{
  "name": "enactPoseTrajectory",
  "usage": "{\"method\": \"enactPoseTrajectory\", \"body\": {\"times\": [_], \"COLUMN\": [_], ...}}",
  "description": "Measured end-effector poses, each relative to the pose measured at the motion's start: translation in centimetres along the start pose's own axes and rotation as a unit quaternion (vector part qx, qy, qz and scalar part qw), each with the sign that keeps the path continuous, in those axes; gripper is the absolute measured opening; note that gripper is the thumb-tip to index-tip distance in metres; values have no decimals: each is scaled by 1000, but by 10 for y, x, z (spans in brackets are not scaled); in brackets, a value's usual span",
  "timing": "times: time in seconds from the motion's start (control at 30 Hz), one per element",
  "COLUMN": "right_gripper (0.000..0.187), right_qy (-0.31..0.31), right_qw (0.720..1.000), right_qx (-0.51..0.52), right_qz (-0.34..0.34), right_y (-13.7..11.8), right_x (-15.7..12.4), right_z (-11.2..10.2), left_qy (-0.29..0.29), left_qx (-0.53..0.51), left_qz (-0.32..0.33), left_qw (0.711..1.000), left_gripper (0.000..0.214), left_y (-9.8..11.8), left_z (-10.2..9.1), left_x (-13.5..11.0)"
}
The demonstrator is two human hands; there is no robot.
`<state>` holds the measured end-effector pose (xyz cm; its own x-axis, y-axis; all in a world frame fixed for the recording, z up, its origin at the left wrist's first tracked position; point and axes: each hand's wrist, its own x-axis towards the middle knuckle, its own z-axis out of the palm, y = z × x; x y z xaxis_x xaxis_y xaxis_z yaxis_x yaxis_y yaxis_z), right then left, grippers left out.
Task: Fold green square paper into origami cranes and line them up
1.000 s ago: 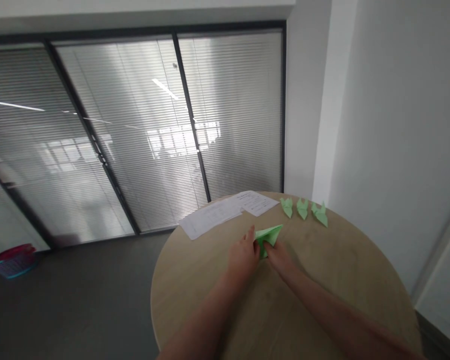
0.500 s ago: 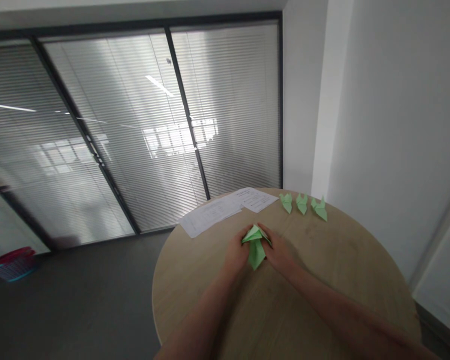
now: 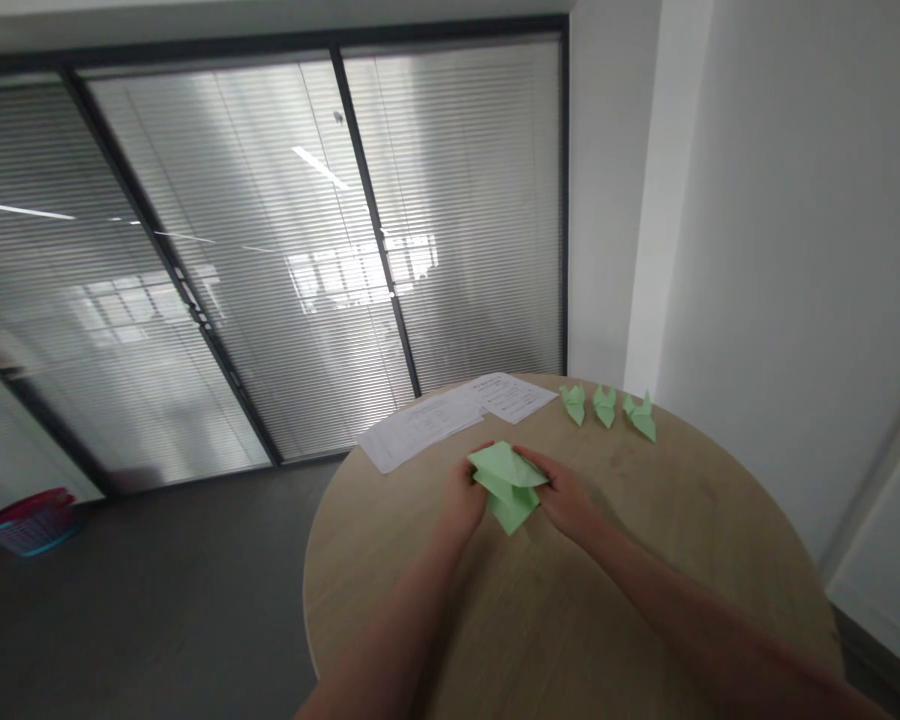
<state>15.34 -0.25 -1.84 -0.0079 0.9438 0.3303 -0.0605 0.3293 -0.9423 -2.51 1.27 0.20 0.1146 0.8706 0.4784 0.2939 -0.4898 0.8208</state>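
Note:
A partly folded sheet of light green paper (image 3: 508, 485) is held just above the round wooden table (image 3: 645, 560), near its middle. My left hand (image 3: 463, 497) pinches the paper's left edge. My right hand (image 3: 564, 497) grips its right edge, fingers closed on the flap. The upper layer of the paper is spread open between the two hands.
Three finished green paper figures (image 3: 605, 407) stand in a row at the table's far edge. White printed sheets (image 3: 450, 418) lie at the far left of the table. Glass partitions with blinds stand behind, a white wall is on the right, and a red-and-blue basket (image 3: 22, 521) sits on the floor at left.
The green paper has gone from a narrow folded point to a wider, spread-open shape between my hands. Both hands have shifted slightly apart along its edges.

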Motion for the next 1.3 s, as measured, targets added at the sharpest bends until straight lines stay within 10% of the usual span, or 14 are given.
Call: {"method": "enactPoseTrajectory", "body": {"times": [0.3, 0.57, 0.8, 0.97, 1.3], "right_gripper": [72, 106, 43, 42, 31], "right_qy": [-46, -208, -126, -112, -67], "right_qw": [992, 961, 935, 931, 943], "right_qx": [-49, 175, 258, 246, 255], "right_qz": [-109, 61, 209, 245, 201], "right_y": [1, -21, -20, -9, -7], "right_x": [-11, -12, -4, -8, -10], "right_z": [7, 4, 1, 10, 15], "left_qy": [25, 50, -7, -49, 92], "left_qx": [73, 148, 204, 250, 318], "left_qz": [93, 113, 105, 110, 37], "left_qw": [993, 981, 973, 961, 943], "left_gripper": [40, 29, 30, 42, 17], "left_y": [17, 23, 16, 18, 22], "left_z": [-8, -15, -13, -12, -14], "left_x": [-6, -8, -4, -5, -1]}}
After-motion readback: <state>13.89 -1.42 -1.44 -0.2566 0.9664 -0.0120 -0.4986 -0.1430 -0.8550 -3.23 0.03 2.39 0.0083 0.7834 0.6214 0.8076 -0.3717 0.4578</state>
